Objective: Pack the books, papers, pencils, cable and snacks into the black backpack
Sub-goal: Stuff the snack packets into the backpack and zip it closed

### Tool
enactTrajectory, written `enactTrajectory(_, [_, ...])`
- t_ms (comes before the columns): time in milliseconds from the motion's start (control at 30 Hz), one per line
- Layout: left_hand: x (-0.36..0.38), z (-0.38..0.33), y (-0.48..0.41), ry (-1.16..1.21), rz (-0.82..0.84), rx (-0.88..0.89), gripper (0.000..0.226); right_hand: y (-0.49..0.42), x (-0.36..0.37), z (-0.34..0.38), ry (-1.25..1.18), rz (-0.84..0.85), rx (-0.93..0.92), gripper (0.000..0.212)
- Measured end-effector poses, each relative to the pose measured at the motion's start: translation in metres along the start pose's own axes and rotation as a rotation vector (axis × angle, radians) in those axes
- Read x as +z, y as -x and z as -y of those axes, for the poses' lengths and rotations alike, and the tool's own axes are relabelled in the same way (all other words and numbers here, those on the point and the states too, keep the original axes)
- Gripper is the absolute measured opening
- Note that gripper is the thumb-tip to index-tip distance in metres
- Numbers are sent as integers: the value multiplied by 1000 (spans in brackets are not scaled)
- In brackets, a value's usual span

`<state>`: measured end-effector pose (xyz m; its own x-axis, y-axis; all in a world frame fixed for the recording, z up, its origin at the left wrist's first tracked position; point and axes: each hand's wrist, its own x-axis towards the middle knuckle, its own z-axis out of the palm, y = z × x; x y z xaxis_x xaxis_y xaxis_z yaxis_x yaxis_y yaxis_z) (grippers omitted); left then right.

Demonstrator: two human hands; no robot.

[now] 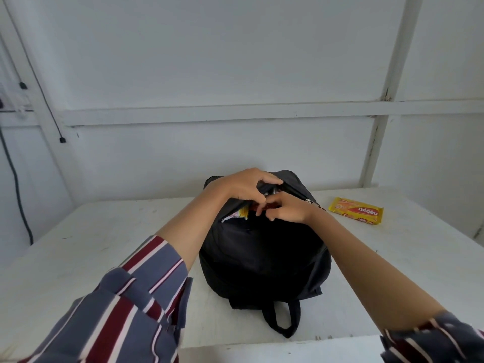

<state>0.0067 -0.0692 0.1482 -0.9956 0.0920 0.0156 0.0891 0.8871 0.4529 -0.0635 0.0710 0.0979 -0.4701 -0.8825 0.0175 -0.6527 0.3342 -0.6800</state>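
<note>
Head view, largest thing first: a white table (91, 258) fills the lower half of the frame, set against pale panelled walls with cables hanging at the upper left. On it at centre lies the black backpack (262, 258), its carry loop toward the bottom edge and its opening at the far end. The left hand (246, 188) grips the upper lip of that opening and lifts it. The right hand (284, 209) pinches a red snack wrapper (262, 206) at the mouth, beside a yellow-and-white packet (237, 213) poking out at the left of the gap. 1 yellow wafer pack (356, 213) lies on the table at the right, well apart from the bag. To seat the snack well, the lip probably wants holding high while the wrapper slides flat and deep, clear of the zipper teeth.
</note>
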Motion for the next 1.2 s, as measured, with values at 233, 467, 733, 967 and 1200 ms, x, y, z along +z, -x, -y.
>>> enactTrajectory(233, [14,24,15,-145,2,-3,74,-4,7,3,-15,-11,8,27])
enactTrajectory(467, [17,46,35,-157,-177,-26,40,10,22,3,-55,30,-66,26])
enactTrajectory(733, [9,40,41,-139,-143,-38,48,-7,49,22,-71,96,-99,23])
enactTrajectory(967, [11,39,42,-152,-112,-29,48,-15,45,31,-93,56,-62,22])
enactTrajectory(1200, [11,46,36,-103,-150,-11,49,9,16,12,5,-37,-50,24])
